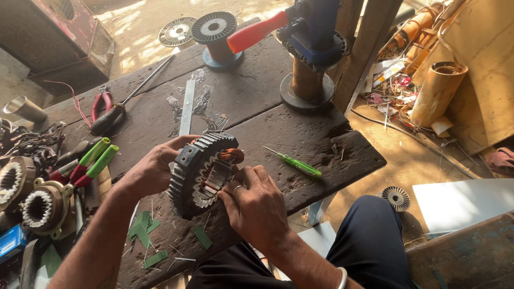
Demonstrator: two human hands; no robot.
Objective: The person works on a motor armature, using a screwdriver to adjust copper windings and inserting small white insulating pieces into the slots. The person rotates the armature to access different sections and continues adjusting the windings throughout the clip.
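A round dark metal motor stator with toothed slots and copper windings stands on edge over the dark wooden workbench. My left hand grips its outer rim from the left. My right hand, a ring on one finger, presses its fingers into the slots at the stator's open face, next to a bundle of copper wire. Green insulating paper strips lie on the bench below the stator.
A green-handled screwdriver lies right of the stator. Green-handled pliers, red pliers, a metal strip and other stators lie at the left. A blue winding machine with a red handle and wire spools stands behind. My knee is at the bench's near edge.
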